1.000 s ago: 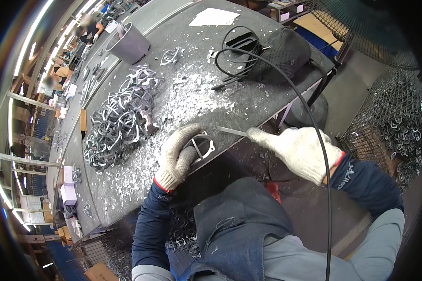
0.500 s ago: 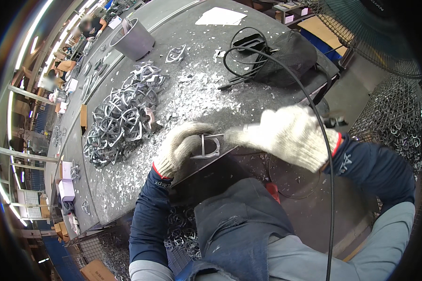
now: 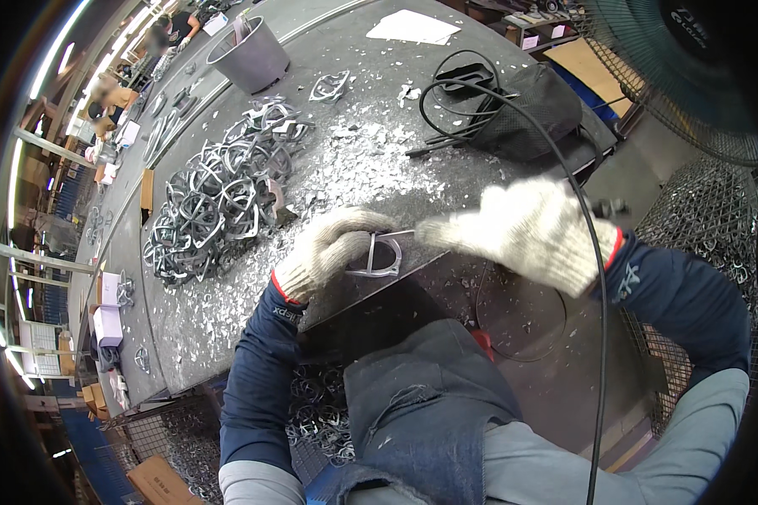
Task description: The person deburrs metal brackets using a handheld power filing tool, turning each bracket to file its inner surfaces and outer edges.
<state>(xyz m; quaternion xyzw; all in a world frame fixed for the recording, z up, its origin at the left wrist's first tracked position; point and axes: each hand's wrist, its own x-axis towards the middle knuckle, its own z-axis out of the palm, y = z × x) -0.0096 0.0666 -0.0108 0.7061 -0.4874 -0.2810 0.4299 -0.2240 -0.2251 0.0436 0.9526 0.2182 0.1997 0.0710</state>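
My left hand [image 3: 324, 252], in a white knit glove with a red cuff, is closed around a small grey metal frame [image 3: 387, 271] with a curved rim and a crossbar. It keeps the frame at the table's near edge. My right hand [image 3: 535, 236], gloved alike, is closed on a slim tool whose thin tip [image 3: 406, 231] reaches the frame's upper edge near my left fingertips. Most of the tool is hidden in the glove. A dark piece [image 3: 611, 207] shows behind the right fist; I cannot tell whether it belongs to the tool.
A heap of similar frames [image 3: 219, 194] lies left on the grey table [image 3: 446, 189], with pale flakes [image 3: 358, 151] beside it. Beyond stand a grey bucket [image 3: 253, 59] and a black mesh bag [image 3: 531, 109]. A black cable [image 3: 594, 337] hangs before my right arm. A fan [image 3: 674, 67] stands at upper right.
The view has shifted slightly. My left hand still grips the frame at the table edge, and the right hand with the tool stays close against it.
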